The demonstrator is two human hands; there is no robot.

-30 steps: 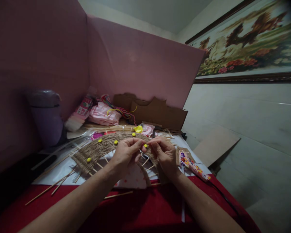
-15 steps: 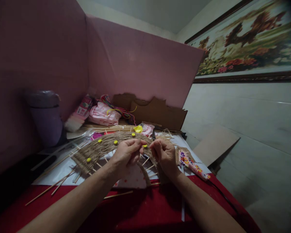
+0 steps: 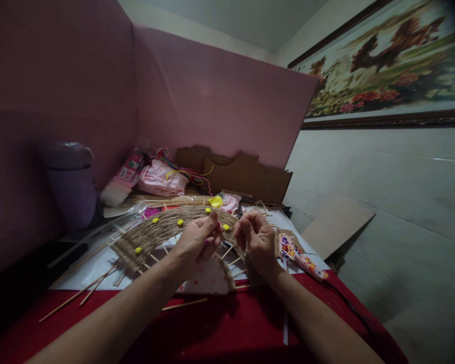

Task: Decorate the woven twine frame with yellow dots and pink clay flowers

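Observation:
An arch-shaped piece of brown twine woven over thin wooden sticks (image 3: 151, 240) lies before me, dotted with several small yellow pieces (image 3: 180, 222). Above its middle is my left hand (image 3: 199, 240), closed, with thumb against curled fingers. Specks of magenta (image 3: 207, 242) show at its fingers, seemingly a small soft bit whose kind I cannot make out. My right hand (image 3: 256, 237) hovers over the arch's right side, fingers pinched together; whatever they hold, if anything, is hidden. A small gap separates the hands, with one yellow piece (image 3: 226, 227) visible between them.
A flower-patterned glue gun (image 3: 303, 260) with a cord lies at the right. Loose sticks (image 3: 79, 298) cross the red cloth (image 3: 197, 333) at the left. Behind are a purple tumbler (image 3: 72, 187), a pink bag (image 3: 163, 178), yellow material (image 3: 215, 201) in plastic and torn cardboard (image 3: 238, 174).
My left thumb has lifted and the hand has drawn slightly away from the right one, bringing magenta specks into view. The right hand stays nearly in place, still pinched.

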